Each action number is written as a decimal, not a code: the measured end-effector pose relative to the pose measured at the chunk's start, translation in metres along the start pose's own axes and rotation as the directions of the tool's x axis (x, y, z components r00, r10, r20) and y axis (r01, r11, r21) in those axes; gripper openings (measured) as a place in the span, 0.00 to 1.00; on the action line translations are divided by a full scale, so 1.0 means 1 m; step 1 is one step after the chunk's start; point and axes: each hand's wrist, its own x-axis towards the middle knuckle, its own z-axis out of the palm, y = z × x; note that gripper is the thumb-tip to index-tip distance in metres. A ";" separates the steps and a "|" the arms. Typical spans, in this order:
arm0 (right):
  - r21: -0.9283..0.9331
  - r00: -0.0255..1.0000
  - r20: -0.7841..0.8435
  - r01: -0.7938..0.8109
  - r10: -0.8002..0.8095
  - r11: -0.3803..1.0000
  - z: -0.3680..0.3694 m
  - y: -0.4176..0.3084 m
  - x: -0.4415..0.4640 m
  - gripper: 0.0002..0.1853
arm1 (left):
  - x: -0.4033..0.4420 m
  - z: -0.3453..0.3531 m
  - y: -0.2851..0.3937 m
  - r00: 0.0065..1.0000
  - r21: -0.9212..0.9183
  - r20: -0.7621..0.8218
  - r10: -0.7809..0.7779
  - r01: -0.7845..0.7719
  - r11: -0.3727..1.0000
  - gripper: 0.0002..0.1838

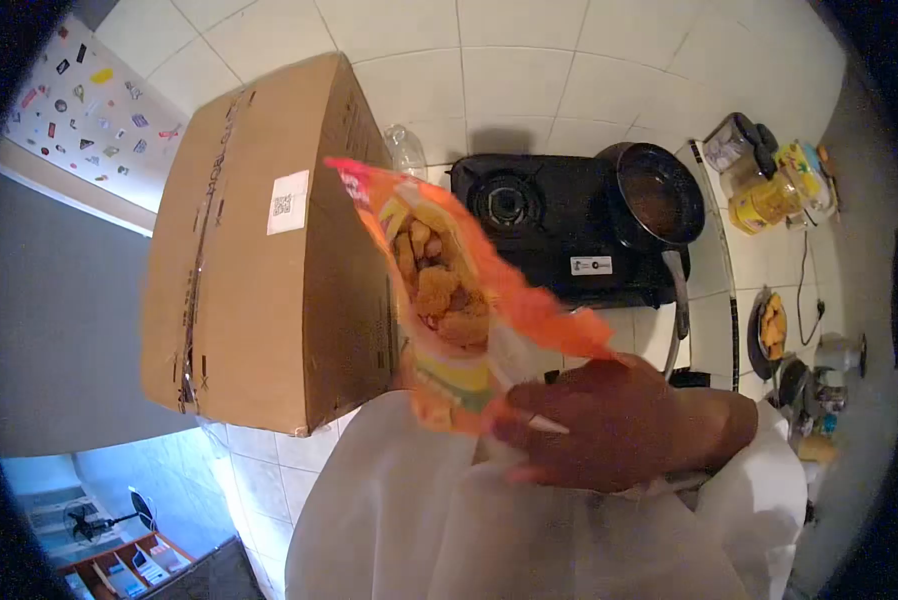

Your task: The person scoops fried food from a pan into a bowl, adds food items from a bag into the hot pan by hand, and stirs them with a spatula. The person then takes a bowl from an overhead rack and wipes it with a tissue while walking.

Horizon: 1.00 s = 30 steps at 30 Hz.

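An orange bag (539, 300) with a clear window is held up in front of the body, tilted, its pointed corner at the upper left. Breaded pieces of food (437, 290) show through the window. My right hand (609, 425) grips the bag's lower right edge, its fingers closed and slightly blurred. My left hand does not show; the bag and the white clothing cover that area. Behind the bag stands a black stove (559, 215), with a dark frying pan (659, 195) on its right side.
A large cardboard box (239, 250) stands left of the stove, a clear glass container (405, 150) behind it. On the right are a yellow-labelled bottle (764, 205), jars, a dark plate (759, 350) with yellowish food, and a cable. A fan (104, 520) appears at lower left.
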 end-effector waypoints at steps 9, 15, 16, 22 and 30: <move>0.121 0.967 -0.154 -0.186 0.203 0.975 -0.024 -0.016 -0.025 0.12 | 0.014 0.046 0.027 0.979 0.026 0.181 0.088 -0.094 0.995 0.34; 0.001 0.910 -0.010 -0.415 0.415 0.910 -0.009 -0.024 0.009 0.12 | 0.015 0.078 0.035 0.946 0.017 0.300 0.120 -0.131 0.991 0.35; -0.180 0.777 0.288 -0.531 0.560 0.828 -0.008 -0.017 0.016 0.11 | 0.012 0.083 0.036 0.939 0.018 0.321 0.121 -0.133 0.991 0.35; 0.318 0.220 0.101 -0.931 0.970 0.178 0.064 0.076 0.046 0.12 | -0.007 0.123 0.037 0.900 0.139 0.423 0.102 -0.176 0.975 0.35; 0.135 -0.866 0.424 0.350 -0.265 -0.927 0.107 0.126 0.037 0.13 | -0.014 0.110 0.031 0.936 0.188 0.351 -0.002 -0.069 0.980 0.37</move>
